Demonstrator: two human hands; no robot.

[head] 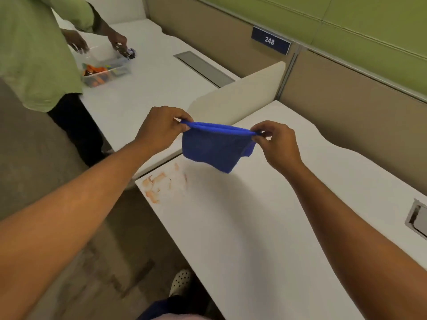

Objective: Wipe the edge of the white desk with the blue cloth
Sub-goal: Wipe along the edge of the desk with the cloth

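Both hands, left hand [161,128] and right hand [275,144], are pinching the blue cloth [215,146] taut above the white desk [254,227], its orange-smeared edge [154,188] lying below-left, nearer the left hand

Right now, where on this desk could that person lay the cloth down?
Bare white desk stretches from the orange smears at the left corner to the metal cutout on the right. The neighbouring desk is crowded near the plastic box.
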